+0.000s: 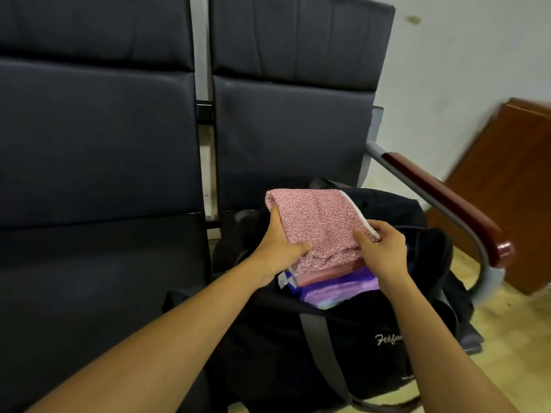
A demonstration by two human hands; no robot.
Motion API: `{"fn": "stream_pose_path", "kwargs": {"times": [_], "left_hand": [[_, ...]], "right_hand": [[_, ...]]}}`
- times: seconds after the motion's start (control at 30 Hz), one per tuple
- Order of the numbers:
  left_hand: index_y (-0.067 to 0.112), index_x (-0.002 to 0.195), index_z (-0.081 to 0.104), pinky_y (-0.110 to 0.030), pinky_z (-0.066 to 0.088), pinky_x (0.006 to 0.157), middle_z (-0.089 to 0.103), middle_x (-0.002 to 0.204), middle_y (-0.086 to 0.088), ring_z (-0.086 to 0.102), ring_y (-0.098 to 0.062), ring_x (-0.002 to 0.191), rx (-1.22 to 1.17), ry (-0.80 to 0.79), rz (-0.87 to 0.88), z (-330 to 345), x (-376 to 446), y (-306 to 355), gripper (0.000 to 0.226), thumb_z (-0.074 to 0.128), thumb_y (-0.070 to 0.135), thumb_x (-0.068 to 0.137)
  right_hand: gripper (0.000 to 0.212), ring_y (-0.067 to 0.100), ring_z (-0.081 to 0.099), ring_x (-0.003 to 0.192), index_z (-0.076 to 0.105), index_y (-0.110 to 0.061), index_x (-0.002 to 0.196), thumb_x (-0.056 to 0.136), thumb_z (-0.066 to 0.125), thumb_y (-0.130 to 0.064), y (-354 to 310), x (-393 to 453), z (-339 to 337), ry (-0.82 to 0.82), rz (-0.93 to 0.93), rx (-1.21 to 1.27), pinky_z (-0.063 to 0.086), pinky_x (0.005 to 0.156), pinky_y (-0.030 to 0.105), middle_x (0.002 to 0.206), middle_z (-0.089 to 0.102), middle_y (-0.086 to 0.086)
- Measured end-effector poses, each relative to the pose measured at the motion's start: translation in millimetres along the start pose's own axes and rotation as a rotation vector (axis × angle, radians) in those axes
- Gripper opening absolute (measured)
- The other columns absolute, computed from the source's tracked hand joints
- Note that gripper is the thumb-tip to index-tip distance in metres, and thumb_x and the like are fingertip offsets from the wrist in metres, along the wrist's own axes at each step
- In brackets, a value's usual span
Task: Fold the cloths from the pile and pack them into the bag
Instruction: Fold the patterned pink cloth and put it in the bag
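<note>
A folded pink speckled cloth (319, 222) lies over the open mouth of a black bag (351, 338) that stands on the right-hand seat. My left hand (278, 248) grips the cloth's left edge, thumb on top. At the cloth's near right corner my right hand (381, 248) pinches its white-trimmed edge. Under the pink cloth, a folded purple cloth (337, 289) shows inside the bag. No pile of loose cloths is in view.
Dark padded seats (98, 234) fill the left and the back. A metal armrest with a red-brown pad (447, 204) curves past the bag on the right. A wooden cabinet (512, 186) stands by the white wall, with pale floor below.
</note>
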State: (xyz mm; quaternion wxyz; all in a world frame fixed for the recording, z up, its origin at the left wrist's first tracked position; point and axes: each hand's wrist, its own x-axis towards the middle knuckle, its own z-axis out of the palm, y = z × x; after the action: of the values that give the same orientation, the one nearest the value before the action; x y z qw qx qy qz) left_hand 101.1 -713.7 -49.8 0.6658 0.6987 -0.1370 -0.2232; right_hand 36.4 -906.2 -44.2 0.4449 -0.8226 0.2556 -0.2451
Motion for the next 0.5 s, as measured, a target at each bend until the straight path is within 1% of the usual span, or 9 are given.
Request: {"fn": "stream_pose_path", "kwargs": {"times": [0.07,0.13,0.2,0.23,0.3,0.37,0.4,0.43,0.5], "left_hand": [[0.042,0.15,-0.009,-0.038,0.056,0.088,0.039,0.147,0.003,0.052,-0.015,0.118,-0.024,-0.005,-0.058,9,4,-1,0.11,0.07,0.004,0.085],[0.044,0.149,-0.015,-0.035,0.061,0.066,0.035,0.149,0.005,0.058,-0.014,0.101,-0.009,-0.057,-0.146,12,3,-4,0.112,0.071,0.009,0.086],[0.044,0.148,-0.015,-0.034,0.059,0.058,0.034,0.147,0.008,0.062,-0.017,0.097,0.067,-0.116,-0.216,10,-2,-12,0.111,0.073,0.02,0.085],[0.042,0.148,-0.007,-0.034,0.059,0.057,0.038,0.144,0.006,0.063,-0.02,0.097,0.105,-0.089,-0.208,8,-5,-13,0.103,0.073,0.026,0.085],[0.032,0.141,0.017,-0.037,0.059,0.066,0.046,0.134,-0.002,0.061,-0.022,0.1,0.232,0.176,-0.079,6,-4,-9,0.073,0.067,0.034,0.088],[0.02,0.136,0.029,-0.033,0.051,0.078,0.043,0.132,-0.006,0.053,-0.02,0.107,0.54,0.491,0.148,10,2,-1,0.051,0.053,0.033,0.094],[0.017,0.139,0.031,-0.032,0.045,0.083,0.042,0.133,-0.007,0.049,-0.02,0.112,0.715,0.564,0.245,17,6,2,0.047,0.047,0.033,0.097],[0.015,0.143,0.031,-0.033,0.042,0.091,0.04,0.138,-0.008,0.044,-0.021,0.121,0.844,0.567,0.31,24,10,5,0.049,0.041,0.033,0.099],[0.01,0.152,0.018,-0.038,0.025,0.115,0.023,0.156,-0.01,0.023,-0.025,0.143,1.018,0.398,0.275,41,19,2,0.056,0.03,0.033,0.102]], "right_hand": [[0.021,0.009,0.063,0.08,0.068,-0.012,0.113,0.093,0.068,-0.018,11,6,-5,-0.001,0.019,-0.031,0.046,0.069,0.025,0.092,0.066,-0.002],[0.025,0.023,0.066,0.091,0.067,-0.014,0.114,0.09,0.071,-0.019,20,8,-10,-0.029,0.069,-0.101,0.045,0.075,0.03,0.1,0.068,0.005],[0.041,0.032,0.064,0.102,0.06,-0.015,0.126,0.088,0.071,-0.024,27,9,-12,-0.108,0.16,-0.224,0.045,0.078,0.035,0.111,0.067,0.011],[0.049,0.033,0.062,0.107,0.054,-0.016,0.133,0.088,0.071,-0.027,25,10,-14,-0.126,0.171,-0.269,0.046,0.081,0.037,0.118,0.065,0.012],[0.055,0.032,0.058,0.113,0.049,-0.015,0.138,0.09,0.069,-0.032,17,15,-16,-0.074,0.062,-0.319,0.047,0.088,0.041,0.128,0.06,0.012],[0.05,0.029,0.057,0.118,0.051,-0.015,0.137,0.094,0.063,-0.037,-1,22,-7,-0.039,-0.116,-0.339,0.047,0.093,0.042,0.132,0.058,0.01],[0.047,0.028,0.056,0.12,0.053,-0.015,0.137,0.096,0.06,-0.038,-10,27,2,-0.071,-0.192,-0.355,0.046,0.096,0.041,0.134,0.057,0.01],[0.046,0.028,0.055,0.124,0.053,-0.016,0.138,0.098,0.056,-0.039,-16,31,13,-0.128,-0.252,-0.383,0.045,0.1,0.04,0.137,0.056,0.009],[0.049,0.027,0.044,0.136,0.046,-0.016,0.146,0.102,0.046,-0.04,-17,35,36,-0.31,-0.303,-0.493,0.037,0.11,0.039,0.15,0.046,0.008]]}}
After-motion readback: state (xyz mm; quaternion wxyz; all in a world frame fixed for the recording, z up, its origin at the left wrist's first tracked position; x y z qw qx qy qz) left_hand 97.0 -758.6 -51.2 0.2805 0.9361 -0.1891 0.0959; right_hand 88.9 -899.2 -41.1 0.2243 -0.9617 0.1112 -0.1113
